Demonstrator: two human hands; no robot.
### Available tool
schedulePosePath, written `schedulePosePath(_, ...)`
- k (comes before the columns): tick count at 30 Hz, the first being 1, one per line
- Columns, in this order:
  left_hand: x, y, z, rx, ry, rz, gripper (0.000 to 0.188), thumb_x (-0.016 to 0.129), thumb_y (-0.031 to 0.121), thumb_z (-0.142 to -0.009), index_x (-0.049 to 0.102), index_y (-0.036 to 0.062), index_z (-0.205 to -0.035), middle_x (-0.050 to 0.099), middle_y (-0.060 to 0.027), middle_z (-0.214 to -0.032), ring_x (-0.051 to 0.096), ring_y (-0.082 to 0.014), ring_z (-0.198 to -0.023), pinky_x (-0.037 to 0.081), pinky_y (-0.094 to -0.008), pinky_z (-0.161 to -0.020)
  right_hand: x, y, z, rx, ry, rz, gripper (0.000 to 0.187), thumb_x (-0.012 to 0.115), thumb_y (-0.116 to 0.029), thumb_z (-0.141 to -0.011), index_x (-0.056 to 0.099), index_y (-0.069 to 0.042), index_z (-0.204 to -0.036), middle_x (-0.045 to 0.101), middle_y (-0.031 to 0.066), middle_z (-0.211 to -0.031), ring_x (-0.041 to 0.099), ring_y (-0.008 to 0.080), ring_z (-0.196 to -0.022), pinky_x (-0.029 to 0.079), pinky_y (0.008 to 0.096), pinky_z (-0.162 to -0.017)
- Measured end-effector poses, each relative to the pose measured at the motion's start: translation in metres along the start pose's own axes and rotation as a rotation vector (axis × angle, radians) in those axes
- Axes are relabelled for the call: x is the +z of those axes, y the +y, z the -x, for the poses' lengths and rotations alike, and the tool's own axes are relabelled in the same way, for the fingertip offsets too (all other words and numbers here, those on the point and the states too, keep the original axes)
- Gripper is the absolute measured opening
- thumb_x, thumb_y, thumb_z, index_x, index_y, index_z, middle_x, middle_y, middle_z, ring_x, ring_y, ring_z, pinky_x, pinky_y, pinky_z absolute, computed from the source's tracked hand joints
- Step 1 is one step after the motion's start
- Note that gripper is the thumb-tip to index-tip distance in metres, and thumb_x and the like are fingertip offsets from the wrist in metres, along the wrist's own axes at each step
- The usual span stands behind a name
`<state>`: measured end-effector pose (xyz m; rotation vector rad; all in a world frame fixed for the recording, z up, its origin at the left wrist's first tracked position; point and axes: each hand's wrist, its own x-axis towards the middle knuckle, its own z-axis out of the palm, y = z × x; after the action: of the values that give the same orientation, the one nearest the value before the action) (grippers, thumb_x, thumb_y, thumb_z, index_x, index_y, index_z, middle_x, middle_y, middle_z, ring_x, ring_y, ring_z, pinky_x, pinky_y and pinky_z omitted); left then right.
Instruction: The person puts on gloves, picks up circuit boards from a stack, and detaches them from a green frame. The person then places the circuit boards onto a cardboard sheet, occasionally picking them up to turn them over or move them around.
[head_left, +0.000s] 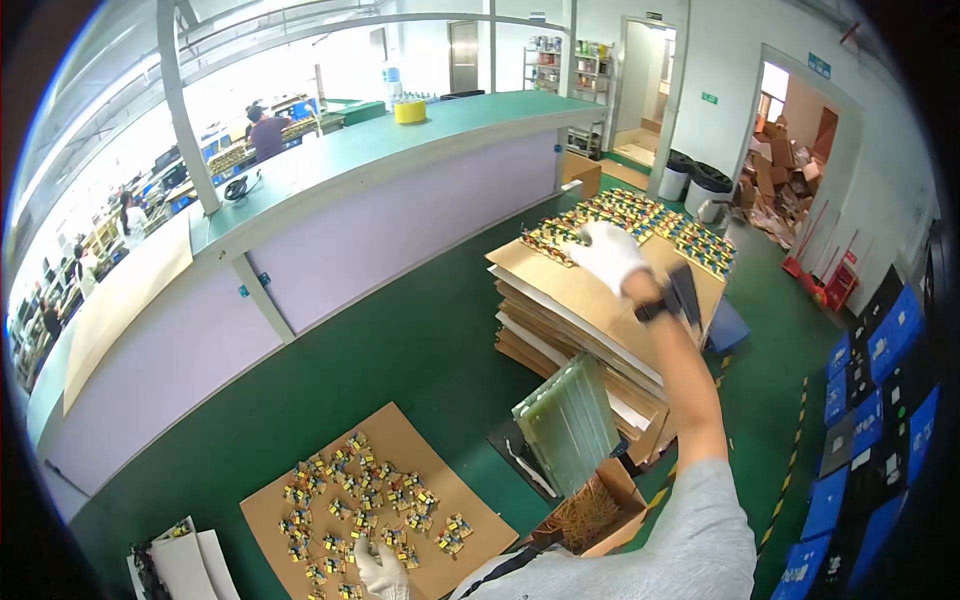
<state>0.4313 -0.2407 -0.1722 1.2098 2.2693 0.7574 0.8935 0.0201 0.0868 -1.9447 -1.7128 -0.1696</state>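
Observation:
My left hand [382, 574], in a white glove, is low over a brown cardboard sheet [440, 478]. Its fingers look apart, close beside small circuit boards [365, 490] with yellow parts, scattered on that sheet. Stretched far forward, my gloved right hand [608, 254] is over a tall stack of cardboard sheets [590, 290]. Its fingertips reach the near left edge of many similar boards [640, 215], laid close together on the top sheet. Blur and the glove hide whether those fingers grip a board. A black band [655, 308] circles my right wrist.
A greenish translucent panel stack [570, 420] leans beside the cardboard stack, above an open carton [600, 510] of brown material. A long green-topped counter [350, 140] runs across the left. Blue and black crates [860, 400] line the right. Bins [708, 180] stand near a doorway.

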Motion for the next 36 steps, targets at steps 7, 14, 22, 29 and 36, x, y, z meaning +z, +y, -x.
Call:
schedulePosePath(7,0.013,0.005,0.023,-0.095,0.108,0.48,0.045,0.059,0.019,-0.09,0.051,0.0015,-0.131,0.061,-0.0185,-0.114,0.059,-0.0288,-0.098,0.047,-0.0368,-0.088,0.152,0.066,-0.121,-0.016,-0.428,0.553,0.045,0.063,-0.05,-0.069,0.074,-0.009,-0.083,0.07,0.019,-0.087,0.068,0.0346,-0.081,0.052,0.0422,-0.07)
schedulePosePath(14,0.049,-0.053,0.03,-0.135,0.468,0.259,0.031,0.064,0.02,-0.082,0.062,0.006,-0.109,0.068,-0.0138,-0.085,0.066,-0.026,-0.071,0.053,-0.0388,-0.068,0.16,0.074,-0.137,-0.273,-0.48,0.757,0.02,0.065,-0.024,-0.069,0.071,-0.009,-0.08,0.069,0.0152,-0.083,0.067,0.0282,-0.079,0.049,0.0409,-0.063)
schedulePosePath(22,0.035,0.005,0.01,-0.207,0.113,0.757,0.034,0.062,0.021,-0.088,0.058,0.0006,-0.116,0.068,-0.0131,-0.097,0.064,-0.017,-0.076,0.054,-0.0307,-0.068,0.051,-0.043,-0.042,-0.55,-0.225,0.105,0.017,0.059,-0.018,-0.073,0.068,-0.008,-0.084,0.066,0.0148,-0.083,0.065,0.0309,-0.081,0.048,0.0408,-0.068)
schedulePosePath(29,0.021,0.127,-0.015,-0.207,-1.126,1.298,0.052,0.052,0.029,-0.096,0.041,-0.0021,-0.137,0.061,-0.0168,-0.118,0.064,-0.0166,-0.09,0.053,-0.03,-0.081,0.011,-0.124,0.148,-1.469,-0.253,0.263,0.012,0.058,-0.016,-0.078,0.057,-0.009,-0.088,0.053,0.0028,-0.073,0.059,0.0179,-0.071,0.046,0.032,-0.055)
schedulePosePath(36,0.016,0.149,0.014,0.051,-1.1,0.995,0.046,0.06,0.026,-0.093,0.047,0.0001,-0.129,0.058,-0.0035,-0.113,0.054,-0.0093,-0.102,0.046,-0.0278,-0.087,0.069,-0.098,0.243,-0.757,0.402,0.206,0.03,0.057,-0.02,-0.087,0.058,-0.003,-0.112,0.054,0.0122,-0.116,0.057,0.0247,-0.095,0.052,0.0327,-0.075)
